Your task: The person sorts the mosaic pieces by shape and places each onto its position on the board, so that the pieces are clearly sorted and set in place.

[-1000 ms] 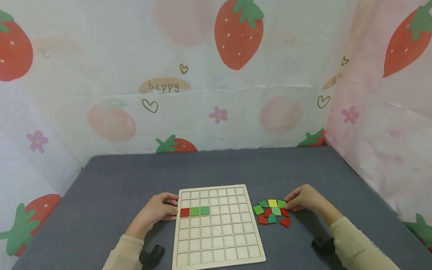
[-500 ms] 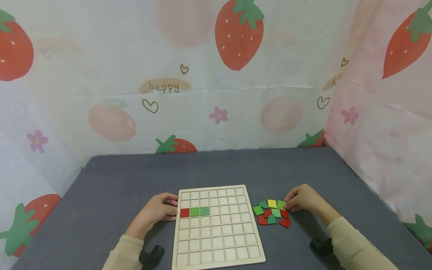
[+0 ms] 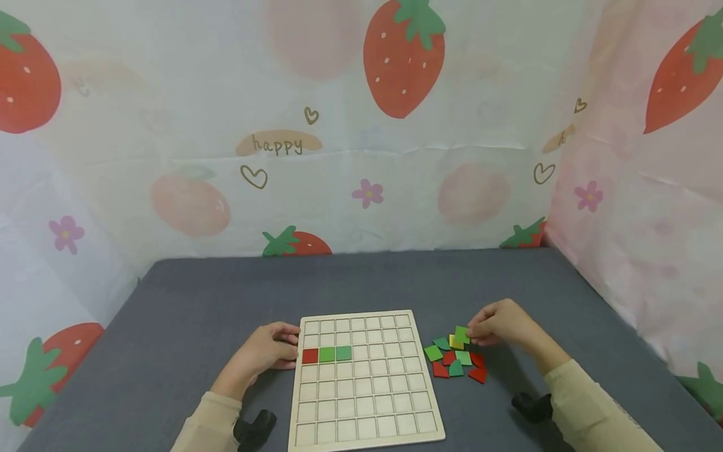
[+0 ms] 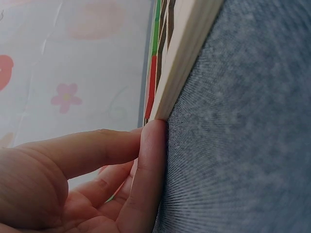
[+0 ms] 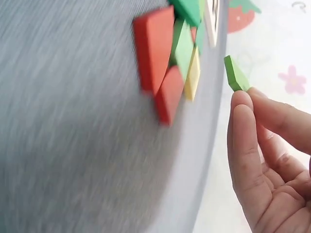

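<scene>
A flat wooden grid board (image 3: 369, 383) lies on the table, with one red tile (image 3: 310, 356) and two green tiles (image 3: 335, 354) in a row near its left side. My left hand (image 3: 264, 350) rests beside the board; in the left wrist view its fingertips (image 4: 154, 133) touch the board's side edge. My right hand (image 3: 505, 325) pinches a light green square tile (image 5: 234, 75) by one corner between thumb and fingers, raised off the table. In the head view this tile overlaps a yellow tile (image 3: 454, 343).
Right of the board lies a loose group of several red and green tiles, among them a red one (image 3: 477, 375) and a green one (image 3: 433, 353). A dark grey cloth (image 3: 198, 301) covers the table. Behind it hangs a strawberry-print curtain (image 3: 395, 157).
My right hand has lifted the light green tile from the group's right end and moved it slightly left and away from me. The left hand stays at the board's edge.
</scene>
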Demonstrator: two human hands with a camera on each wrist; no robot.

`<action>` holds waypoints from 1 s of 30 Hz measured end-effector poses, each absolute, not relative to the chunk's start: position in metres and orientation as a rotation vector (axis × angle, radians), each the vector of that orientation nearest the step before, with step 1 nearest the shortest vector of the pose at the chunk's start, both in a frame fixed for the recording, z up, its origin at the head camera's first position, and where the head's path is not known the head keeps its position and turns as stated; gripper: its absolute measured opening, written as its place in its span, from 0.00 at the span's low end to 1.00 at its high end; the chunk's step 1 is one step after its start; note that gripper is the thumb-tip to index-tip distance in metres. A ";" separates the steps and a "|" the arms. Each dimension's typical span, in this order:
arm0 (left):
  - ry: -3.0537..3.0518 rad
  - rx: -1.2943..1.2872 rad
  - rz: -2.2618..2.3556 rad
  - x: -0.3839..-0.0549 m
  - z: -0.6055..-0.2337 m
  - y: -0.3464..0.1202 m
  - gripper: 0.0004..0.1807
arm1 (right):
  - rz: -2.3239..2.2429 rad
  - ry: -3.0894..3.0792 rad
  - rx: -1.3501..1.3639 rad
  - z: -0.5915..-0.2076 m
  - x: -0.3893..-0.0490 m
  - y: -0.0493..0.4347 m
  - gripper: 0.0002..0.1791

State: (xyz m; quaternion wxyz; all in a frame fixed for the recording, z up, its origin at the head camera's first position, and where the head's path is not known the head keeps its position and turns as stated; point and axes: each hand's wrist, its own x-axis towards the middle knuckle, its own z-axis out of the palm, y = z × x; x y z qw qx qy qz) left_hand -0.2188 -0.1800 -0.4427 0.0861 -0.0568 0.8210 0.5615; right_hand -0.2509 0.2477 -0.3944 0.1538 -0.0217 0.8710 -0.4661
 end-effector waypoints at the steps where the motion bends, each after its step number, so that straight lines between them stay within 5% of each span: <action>1: 2.445 -0.169 1.674 -0.219 -0.443 -0.180 0.27 | -1.340 2.493 -0.079 -0.394 -0.251 0.244 0.10; 30: 2.445 -0.170 1.673 -0.219 -0.444 -0.180 0.27 | -1.346 2.344 -0.198 -0.402 -0.259 0.166 0.07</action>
